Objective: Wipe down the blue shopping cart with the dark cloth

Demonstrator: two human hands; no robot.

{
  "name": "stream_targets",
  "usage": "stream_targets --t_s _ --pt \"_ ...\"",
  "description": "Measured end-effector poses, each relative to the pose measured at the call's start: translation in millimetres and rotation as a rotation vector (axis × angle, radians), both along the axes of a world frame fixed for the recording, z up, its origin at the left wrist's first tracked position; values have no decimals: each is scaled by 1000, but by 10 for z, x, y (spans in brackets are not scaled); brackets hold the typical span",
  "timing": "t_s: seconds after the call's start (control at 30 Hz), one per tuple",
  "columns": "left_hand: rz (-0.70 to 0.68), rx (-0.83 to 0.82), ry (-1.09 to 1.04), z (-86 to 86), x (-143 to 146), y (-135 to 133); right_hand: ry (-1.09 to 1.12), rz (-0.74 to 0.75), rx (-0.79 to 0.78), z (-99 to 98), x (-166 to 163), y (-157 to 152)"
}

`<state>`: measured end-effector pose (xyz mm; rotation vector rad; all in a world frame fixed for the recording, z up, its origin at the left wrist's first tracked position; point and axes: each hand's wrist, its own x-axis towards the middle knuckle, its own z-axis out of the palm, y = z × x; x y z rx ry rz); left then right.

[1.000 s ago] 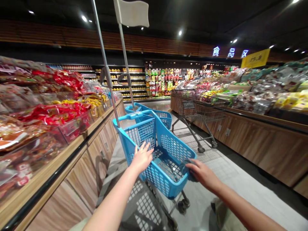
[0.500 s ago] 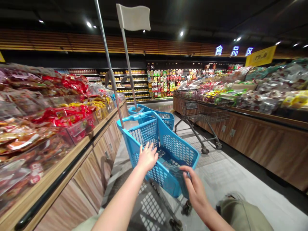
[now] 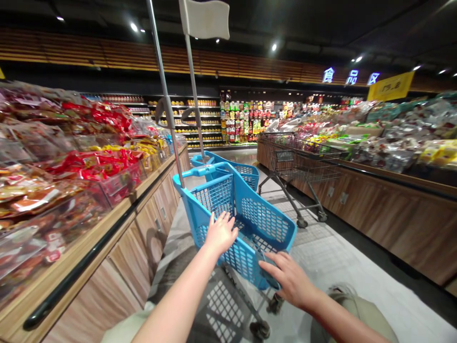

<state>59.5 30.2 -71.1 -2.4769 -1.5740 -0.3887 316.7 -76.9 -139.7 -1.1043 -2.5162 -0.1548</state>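
A blue plastic shopping cart (image 3: 264, 221) stands in the aisle in front of me, its basket showing nothing inside. My left hand (image 3: 220, 233) rests on the near rim of the basket, fingers spread flat over the edge. My right hand (image 3: 288, 278) is at the basket's near right corner, its fingers curled against a dark flat thing I cannot make out. A second blue cart (image 3: 235, 170) is nested just beyond the first. Two metal poles (image 3: 167, 102) rise from the carts, one topped by a white flag (image 3: 206, 18).
A long wooden display counter (image 3: 117, 233) piled with red and yellow packaged snacks runs along my left. A metal wire trolley (image 3: 298, 159) stands by the right counter (image 3: 389, 209), which holds bagged goods. Shelves of products line the far wall. Grey floor stretches between.
My right hand has slid from the basket's right corner down and toward me along the front wall. The left hand has stayed on the rim. The view has edged closer to the cart.
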Motion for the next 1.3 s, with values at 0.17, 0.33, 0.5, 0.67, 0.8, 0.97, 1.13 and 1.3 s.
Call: stream_targets --t_s 0.17,0.33,0.5,0.67,0.8,0.97,1.13,1.3 --pt "-129 -7 7 52 231 -158 165 -10 121 -124 467 130" --pt "-216 18 101 333 58 -51 326 -219 81 -98 910 232" --pt "-101 181 209 654 -392 50 431 -439 81 -130 1159 397" --pt "-86 126 233 670 -272 -86 382 -648 205 -5 731 441" --pt "-69 151 216 625 -134 -145 280 -515 195 262 -60 494" --pt "-74 179 207 581 -145 -141 221 -375 207 422 -576 647" --pt "-76 176 204 576 -201 -139 184 -383 239 223 154 764" --pt "-57 159 207 544 -149 -162 237 -547 215 60 946 845"
